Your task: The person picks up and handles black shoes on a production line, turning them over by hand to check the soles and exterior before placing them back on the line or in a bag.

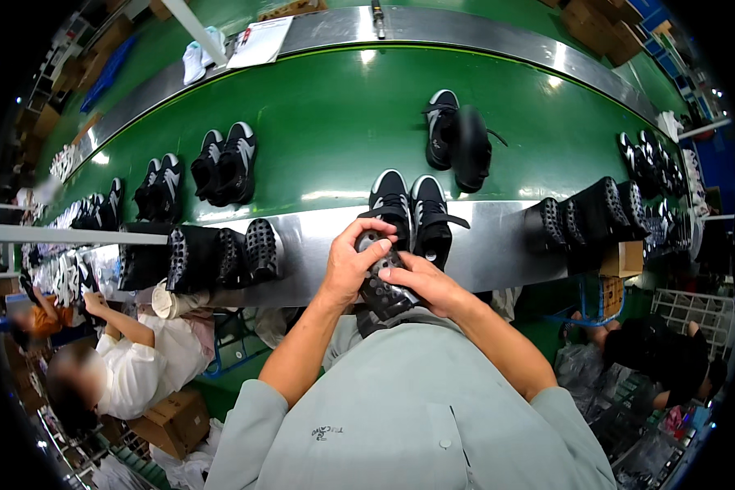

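Note:
Just in front of my body, my left hand (351, 265) grips a dark, perforated piece that looks like a plastic shoe insert (386, 304). My right hand (434, 284) closes on the same piece from the other side, its thumb pressed on the holes. Directly beyond my hands, a pair of black sneakers with grey-white toes, a left one (389, 189) and a right one (429, 196), sits on the metal ledge (490, 245). My left fingers partly cover the left sneaker's heel.
Past the ledge runs a green conveyor belt (335, 114) carrying more black sneakers (235, 159), with one blurred shoe (471, 151). Stacks of similar dark perforated pieces stand at left (189, 260) and right (584, 214). A white pole (73, 234) juts in at left. People work on both sides.

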Demonstrator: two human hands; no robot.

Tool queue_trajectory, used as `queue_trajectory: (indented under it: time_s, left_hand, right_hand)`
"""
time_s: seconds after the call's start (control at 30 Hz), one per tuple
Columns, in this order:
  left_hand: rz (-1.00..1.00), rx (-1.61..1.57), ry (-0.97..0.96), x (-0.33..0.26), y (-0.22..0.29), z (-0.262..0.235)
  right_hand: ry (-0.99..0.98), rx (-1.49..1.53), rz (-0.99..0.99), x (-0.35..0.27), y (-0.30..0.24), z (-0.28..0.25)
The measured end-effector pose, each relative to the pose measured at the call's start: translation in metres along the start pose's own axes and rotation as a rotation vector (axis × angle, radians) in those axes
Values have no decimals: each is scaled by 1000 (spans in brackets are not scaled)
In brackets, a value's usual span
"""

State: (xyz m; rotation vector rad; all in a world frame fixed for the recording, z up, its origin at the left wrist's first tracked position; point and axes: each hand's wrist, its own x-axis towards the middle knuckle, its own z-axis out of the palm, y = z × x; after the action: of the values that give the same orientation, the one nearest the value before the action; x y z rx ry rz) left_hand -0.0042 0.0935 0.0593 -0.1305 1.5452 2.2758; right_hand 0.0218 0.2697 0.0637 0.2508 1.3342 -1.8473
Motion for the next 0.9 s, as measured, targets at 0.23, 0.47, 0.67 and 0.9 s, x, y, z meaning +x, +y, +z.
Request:
queue_trajectory:
  time_s: [0.23,0.47,0.67,0.9]
  left_hand:
    - [-21,30,346,9,-49,8]
    - [159,875,236,20,-54,-21]
    - [685,1404,-218,54,-50,-30]
    - [411,983,-183,68,-51,-21]
  right_hand:
    - [415,-1271,-172,-53,-18,14]
    - [425,-1188,-119,-61,-14,-17]
    - [374,-1334,-199,-44,-18,-28]
    - [524,-1467,-210,13,-5,-23]
